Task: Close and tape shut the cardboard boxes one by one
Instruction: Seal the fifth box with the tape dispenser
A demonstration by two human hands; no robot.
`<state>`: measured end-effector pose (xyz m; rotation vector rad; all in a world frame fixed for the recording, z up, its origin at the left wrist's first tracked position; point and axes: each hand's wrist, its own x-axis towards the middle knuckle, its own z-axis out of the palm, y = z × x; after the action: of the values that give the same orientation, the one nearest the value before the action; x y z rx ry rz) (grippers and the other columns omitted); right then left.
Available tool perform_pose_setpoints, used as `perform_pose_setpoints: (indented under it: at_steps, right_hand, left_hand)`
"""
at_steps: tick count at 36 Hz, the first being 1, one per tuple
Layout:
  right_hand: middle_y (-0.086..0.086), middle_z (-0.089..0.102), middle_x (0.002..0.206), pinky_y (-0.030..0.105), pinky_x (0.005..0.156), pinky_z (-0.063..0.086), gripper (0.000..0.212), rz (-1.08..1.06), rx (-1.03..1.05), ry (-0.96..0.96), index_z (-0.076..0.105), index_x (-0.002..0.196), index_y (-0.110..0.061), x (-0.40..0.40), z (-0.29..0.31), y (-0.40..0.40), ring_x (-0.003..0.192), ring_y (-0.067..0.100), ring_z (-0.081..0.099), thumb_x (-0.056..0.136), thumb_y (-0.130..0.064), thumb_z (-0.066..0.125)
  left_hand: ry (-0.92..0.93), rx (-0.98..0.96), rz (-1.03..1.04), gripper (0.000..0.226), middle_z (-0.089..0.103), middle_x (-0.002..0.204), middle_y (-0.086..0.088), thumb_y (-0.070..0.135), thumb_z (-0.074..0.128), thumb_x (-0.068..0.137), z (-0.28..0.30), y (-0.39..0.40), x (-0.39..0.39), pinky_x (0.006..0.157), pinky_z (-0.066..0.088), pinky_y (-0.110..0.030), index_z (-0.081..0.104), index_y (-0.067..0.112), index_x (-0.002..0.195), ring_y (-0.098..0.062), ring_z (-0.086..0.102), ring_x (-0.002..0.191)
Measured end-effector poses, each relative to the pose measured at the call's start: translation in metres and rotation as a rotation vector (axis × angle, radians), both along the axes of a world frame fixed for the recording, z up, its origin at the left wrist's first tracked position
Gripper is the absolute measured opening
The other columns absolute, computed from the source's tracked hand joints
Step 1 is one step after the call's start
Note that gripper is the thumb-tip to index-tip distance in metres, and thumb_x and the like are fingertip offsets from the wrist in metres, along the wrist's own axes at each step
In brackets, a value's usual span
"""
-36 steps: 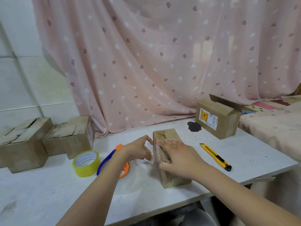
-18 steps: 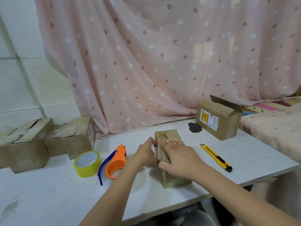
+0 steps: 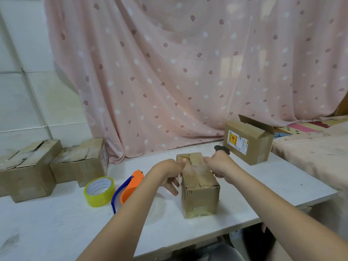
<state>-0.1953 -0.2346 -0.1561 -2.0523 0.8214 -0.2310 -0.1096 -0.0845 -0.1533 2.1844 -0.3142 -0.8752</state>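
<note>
Far left on the white table sit two scuffed brown cartons, flaps down, their tops creased and worn; whatever print is on the nearer one's side is too small to read. Next comes a roll of clear tape with a yellowish rim, then an orange dispenser with a blue curved handle. The left hand presses against the left side of the middle cardboard box, thumb on its top edge, fingers loosely spread downward. This long, narrow box stands near the table's front edge, flaps folded shut, a glossy strip of tape along the seam. The right hand rests at its right side; I cannot tell how its fingers lie. Further right, an open carton carries a yellow-and-red sticker and a white label, illegible. A pink leaf-dotted curtain hangs behind.
</note>
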Motion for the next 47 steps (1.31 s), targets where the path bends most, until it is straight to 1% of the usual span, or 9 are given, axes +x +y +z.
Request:
perform_pose_setpoints:
  at_steps: [4, 10, 15, 22, 30, 37, 42, 44, 47]
  right_hand:
    - [0.012, 0.063, 0.092, 0.031, 0.052, 0.052, 0.041, 0.045, 0.096, 0.122, 0.051, 0.114, -0.003, 0.005, 0.0, -0.003, 0.069, 0.024, 0.061, 0.1, -0.042, 0.056]
    - [0.011, 0.053, 0.087, 0.035, 0.06, 0.058, 0.051, 0.037, 0.143, 0.239, 0.053, 0.105, -0.002, 0.02, 0.011, -0.007, 0.065, 0.023, 0.054, 0.1, -0.052, 0.048]
    - [0.022, 0.063, 0.119, 0.046, 0.083, 0.059, 0.058, 0.046, 0.293, 0.341, 0.049, 0.13, 0.001, 0.032, 0.01, -0.015, 0.09, 0.034, 0.068, 0.101, -0.05, 0.049]
    - [0.025, 0.062, 0.121, 0.061, 0.087, 0.055, 0.068, 0.028, 0.413, 0.419, 0.046, 0.134, -0.001, 0.042, 0.001, -0.026, 0.102, 0.043, 0.068, 0.094, -0.055, 0.058]
    - [0.019, 0.063, 0.121, 0.051, 0.085, 0.059, 0.059, 0.009, 0.308, 0.385, 0.053, 0.13, -0.009, 0.041, 0.001, -0.013, 0.1, 0.036, 0.068, 0.095, -0.057, 0.054]
    - [0.019, 0.066, 0.117, 0.046, 0.082, 0.06, 0.051, 0.041, 0.309, 0.275, 0.058, 0.121, -0.008, 0.048, 0.04, 0.0, 0.098, 0.032, 0.07, 0.098, -0.053, 0.053]
    - [0.017, 0.069, 0.11, 0.047, 0.079, 0.06, 0.048, 0.078, 0.265, 0.141, 0.06, 0.11, -0.007, 0.075, 0.084, 0.022, 0.086, 0.03, 0.07, 0.097, -0.053, 0.056]
    - [0.014, 0.07, 0.105, 0.044, 0.076, 0.06, 0.047, 0.109, 0.24, 0.084, 0.061, 0.106, -0.008, 0.094, 0.1, 0.035, 0.084, 0.029, 0.07, 0.098, -0.054, 0.054]
    - [0.012, 0.068, 0.093, 0.044, 0.072, 0.06, 0.041, 0.126, 0.195, -0.037, 0.061, 0.095, -0.01, 0.127, 0.116, 0.057, 0.075, 0.029, 0.066, 0.097, -0.05, 0.054]
  left_hand:
    - [0.0, 0.0, -0.058, 0.064, 0.064, 0.116, -0.025, 0.048, 0.062, 0.094, -0.007, -0.015, 0.0, 0.086, 0.059, -0.047, 0.051, -0.007, 0.125, -0.041, 0.072, 0.089]
    - [0.033, -0.012, -0.154, 0.064, 0.064, 0.122, -0.021, 0.036, 0.085, 0.069, -0.015, -0.013, -0.003, 0.079, 0.062, -0.043, 0.062, 0.001, 0.117, -0.034, 0.073, 0.091]
    - [0.186, -0.114, -0.11, 0.044, 0.054, 0.128, -0.021, 0.025, 0.076, 0.085, -0.011, 0.003, -0.009, 0.081, 0.06, -0.049, 0.06, 0.002, 0.119, -0.042, 0.064, 0.104]
    - [0.268, -0.162, 0.049, 0.069, 0.043, 0.139, -0.032, 0.041, 0.056, 0.099, -0.01, 0.01, -0.01, 0.081, 0.057, -0.058, 0.029, 0.005, 0.151, -0.056, 0.058, 0.112]
    - [0.183, -0.174, 0.006, 0.039, 0.05, 0.126, -0.023, 0.031, 0.064, 0.095, -0.009, 0.007, -0.02, 0.085, 0.057, -0.057, 0.049, 0.002, 0.118, -0.045, 0.059, 0.112]
    - [0.127, -0.272, 0.009, 0.044, 0.053, 0.117, -0.019, 0.029, 0.072, 0.089, 0.02, 0.031, -0.009, 0.079, 0.06, -0.052, 0.057, 0.003, 0.121, -0.042, 0.063, 0.107]
    - [0.016, -0.416, 0.075, 0.015, 0.057, 0.103, -0.012, 0.023, 0.069, 0.092, 0.05, 0.053, 0.011, 0.086, 0.058, -0.054, 0.057, 0.013, 0.095, -0.036, 0.062, 0.113]
    - [-0.043, -0.459, 0.105, 0.015, 0.06, 0.101, -0.009, 0.021, 0.068, 0.092, 0.062, 0.062, 0.025, 0.088, 0.057, -0.054, 0.056, 0.014, 0.098, -0.031, 0.064, 0.108]
    - [-0.111, -0.509, 0.195, 0.04, 0.066, 0.109, -0.01, 0.023, 0.072, 0.088, 0.072, 0.078, 0.055, 0.08, 0.061, -0.044, 0.053, 0.015, 0.123, -0.029, 0.069, 0.099]
